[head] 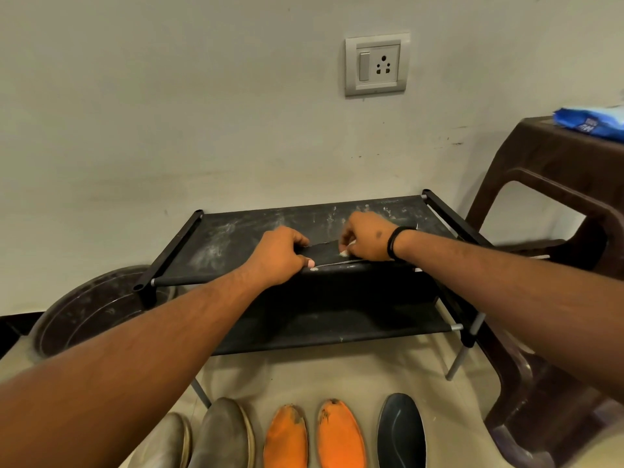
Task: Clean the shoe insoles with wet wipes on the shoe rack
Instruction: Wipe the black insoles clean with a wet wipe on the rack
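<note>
While gripped by both hands (320, 248): flat black insole (324, 253).

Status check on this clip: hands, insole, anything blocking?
Left hand grips dark flat insole on black fabric shoe rack. Right hand pinches white wet wipe against it. Nothing blocking.

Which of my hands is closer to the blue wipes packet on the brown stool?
Right. Your right hand is on the rack's top shelf toward the blue packet; your left hand grips the insole farther away.
</note>
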{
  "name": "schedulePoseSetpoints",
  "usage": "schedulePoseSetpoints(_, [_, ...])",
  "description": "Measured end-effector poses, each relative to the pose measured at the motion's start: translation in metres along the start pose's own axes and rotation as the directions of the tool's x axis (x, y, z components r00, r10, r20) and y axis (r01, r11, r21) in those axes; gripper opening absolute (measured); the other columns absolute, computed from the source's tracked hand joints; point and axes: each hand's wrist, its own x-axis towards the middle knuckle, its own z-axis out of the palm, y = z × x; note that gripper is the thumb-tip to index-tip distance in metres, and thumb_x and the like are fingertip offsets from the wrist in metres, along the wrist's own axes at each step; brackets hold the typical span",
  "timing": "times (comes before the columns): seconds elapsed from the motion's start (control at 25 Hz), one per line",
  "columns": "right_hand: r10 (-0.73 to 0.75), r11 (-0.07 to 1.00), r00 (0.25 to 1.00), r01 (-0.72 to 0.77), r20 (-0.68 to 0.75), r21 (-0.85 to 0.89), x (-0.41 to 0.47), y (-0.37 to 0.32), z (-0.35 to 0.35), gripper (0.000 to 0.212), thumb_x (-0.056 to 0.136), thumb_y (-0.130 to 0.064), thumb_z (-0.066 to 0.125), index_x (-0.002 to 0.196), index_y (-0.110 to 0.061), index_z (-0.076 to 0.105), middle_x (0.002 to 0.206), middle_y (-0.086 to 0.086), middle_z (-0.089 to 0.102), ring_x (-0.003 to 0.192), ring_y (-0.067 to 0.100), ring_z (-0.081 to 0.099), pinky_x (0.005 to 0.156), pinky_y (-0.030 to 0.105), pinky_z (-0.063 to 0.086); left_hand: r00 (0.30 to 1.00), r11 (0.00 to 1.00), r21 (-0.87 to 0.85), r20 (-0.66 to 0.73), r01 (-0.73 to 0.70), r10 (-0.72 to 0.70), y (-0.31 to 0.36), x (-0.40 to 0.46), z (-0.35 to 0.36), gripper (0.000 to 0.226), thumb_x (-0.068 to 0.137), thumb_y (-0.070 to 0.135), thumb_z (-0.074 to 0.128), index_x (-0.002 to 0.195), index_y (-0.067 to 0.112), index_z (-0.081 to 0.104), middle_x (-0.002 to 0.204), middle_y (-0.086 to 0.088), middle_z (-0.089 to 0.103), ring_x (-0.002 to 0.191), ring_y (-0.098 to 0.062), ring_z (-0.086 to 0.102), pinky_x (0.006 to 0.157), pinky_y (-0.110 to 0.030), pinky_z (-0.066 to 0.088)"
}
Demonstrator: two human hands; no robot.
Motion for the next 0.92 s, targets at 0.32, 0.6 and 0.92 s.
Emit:
schedulePoseSetpoints(0.32, [0.001,0.999,1.000,-0.002,-0.032,-0.050,0.004,-0.012,0.008,0.013,0.089,-0.014,0.065,0.098,-0.012,0.074,0.094,0.003,0.072,0.083,0.018,0.065,0.080,0.032,0.054,1.000,1.000,0.008,0.013,0.003,-0.003,0.000,0.000,0.001,0.046,0.085,0.019,0.077,0.129,0.013,0.065,0.128,-0.005,0.067,0.118,-0.017,0.061,0.102,-0.027,0.043])
schedulePoseSetpoints(0.6, [0.025,0.999,0.999,-0.025,-0.034,-0.021,0.015,-0.023,0.010,0.009,0.088,-0.012,0.066,0.094,-0.012,0.073,0.089,0.001,0.070,0.083,0.018,0.065,0.079,0.033,0.055,1.000,1.000,0.025,0.001,0.003,-0.003,0.000,0.001,0.001,0.052,0.084,0.021,0.078,0.133,0.011,0.062,0.133,-0.007,0.064,0.121,-0.019,0.060,0.103,-0.027,0.042])
schedulePoseSetpoints(0.92, [-0.022,1.000,1.000,0.022,-0.011,0.008,0.023,-0.039,0.017,0.012,0.087,-0.006,0.062,0.093,-0.005,0.072,0.097,0.013,0.072,0.089,0.029,0.067,0.082,0.042,0.058,1.000,1.000,0.019,-0.011,-0.011,0.011,-0.002,0.002,0.002,0.043,0.083,0.022,0.080,0.123,0.014,0.068,0.123,-0.005,0.069,0.111,-0.017,0.065,0.101,-0.028,0.048])
